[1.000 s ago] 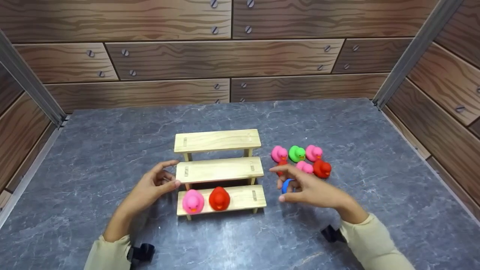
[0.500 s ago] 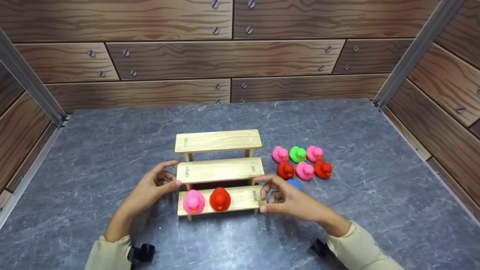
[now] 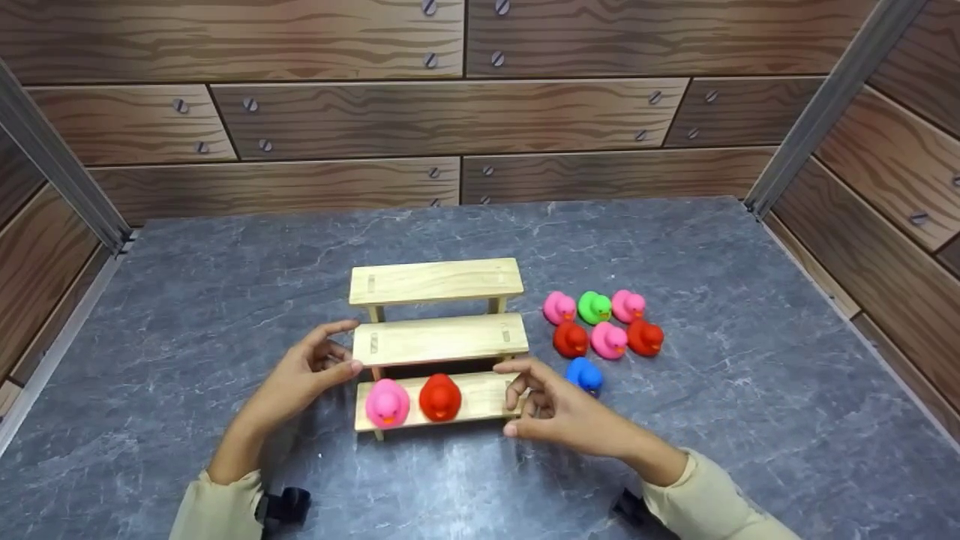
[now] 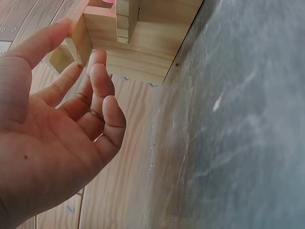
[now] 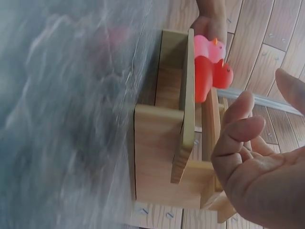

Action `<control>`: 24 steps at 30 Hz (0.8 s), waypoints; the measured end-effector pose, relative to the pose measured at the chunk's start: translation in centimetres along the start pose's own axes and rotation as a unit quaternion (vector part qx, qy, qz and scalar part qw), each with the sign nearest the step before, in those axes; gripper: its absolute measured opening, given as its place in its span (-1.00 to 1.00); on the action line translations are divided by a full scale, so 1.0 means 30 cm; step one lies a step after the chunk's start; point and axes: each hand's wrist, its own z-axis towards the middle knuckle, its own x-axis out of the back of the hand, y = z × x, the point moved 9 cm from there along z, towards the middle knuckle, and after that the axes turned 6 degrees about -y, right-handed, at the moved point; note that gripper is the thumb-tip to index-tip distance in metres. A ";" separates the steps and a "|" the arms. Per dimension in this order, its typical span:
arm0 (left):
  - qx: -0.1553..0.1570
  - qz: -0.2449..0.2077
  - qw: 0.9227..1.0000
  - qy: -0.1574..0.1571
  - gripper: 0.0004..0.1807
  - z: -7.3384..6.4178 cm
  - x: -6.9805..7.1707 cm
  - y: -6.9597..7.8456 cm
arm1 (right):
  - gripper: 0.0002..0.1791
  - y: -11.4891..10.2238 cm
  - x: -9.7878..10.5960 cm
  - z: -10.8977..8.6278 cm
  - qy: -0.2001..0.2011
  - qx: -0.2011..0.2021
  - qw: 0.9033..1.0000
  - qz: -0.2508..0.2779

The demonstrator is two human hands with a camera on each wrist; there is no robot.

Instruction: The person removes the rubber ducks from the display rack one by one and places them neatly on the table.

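Observation:
A three-step wooden stand [image 3: 442, 341] rests on the table. On its lowest step sit a pink rubber duck [image 3: 387, 403] and a red rubber duck [image 3: 440, 398], side by side toward the left. My left hand [image 3: 304, 376] holds the left end of the middle step, thumb at the front corner and index finger at the back one. The other fingers curl loosely in the left wrist view. My right hand [image 3: 559, 409] hovers by the lowest step's right end, fingers loosely bent, nothing held. Just behind it a blue rubber duck [image 3: 584, 375] stands on the table.
Two rows of rubber ducks stand right of the stand: pink, a green duck [image 3: 594, 307] and pink behind, red, pink and red in front. Wood-print walls [image 3: 450, 120] enclose the back and sides of the grey marbled table [image 3: 225, 285].
My right hand has moved left and toward me, from over the blue duck to the lowest step's right end. The blue duck and front row now show fully. My left hand stays put.

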 end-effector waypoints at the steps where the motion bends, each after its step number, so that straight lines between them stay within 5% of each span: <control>1: 0.001 -0.002 1.000 0.000 -0.36 0.000 0.000 -0.001 | -0.25 0.000 -0.004 0.001 -0.001 -0.001 1.000 0.000; 24: 0.001 0.002 1.000 0.001 -0.34 0.001 0.005 -0.003 | -0.32 -0.046 -0.065 0.080 0.005 -0.023 1.000 -0.011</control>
